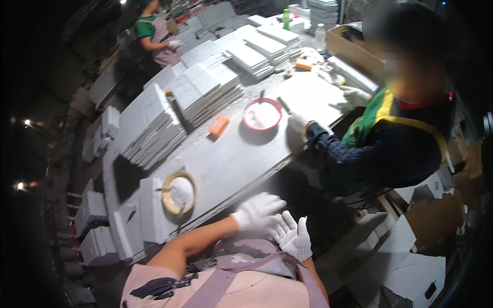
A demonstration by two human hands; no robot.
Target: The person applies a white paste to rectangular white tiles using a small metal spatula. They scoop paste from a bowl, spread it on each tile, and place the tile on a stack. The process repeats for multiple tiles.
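Observation:
My left hand (259, 211), in a white knitted glove, is held in front of my apron near the table edge, fingers stretched out and slightly blurred. Just right of it, my right hand (294, 237), gloved the same way, shows its palm with the fingers spread. Neither holds anything visible. Nearest on the table (233, 164) is a cream-yellow bowl (192, 180) of white material, with tool handles at its rim. A red-rimmed bowl (263, 114) of similar white material stands farther off, beside an orange block (218, 126).
Stacks of pale slabs (149, 126) line the table's far side. At the right a co-worker in a green and yellow apron (382, 120) leans over a slab, gloved hand (298, 123) on a tool. Another person (154, 38) stands far left. Cardboard (436, 220) and white panels lie lower right.

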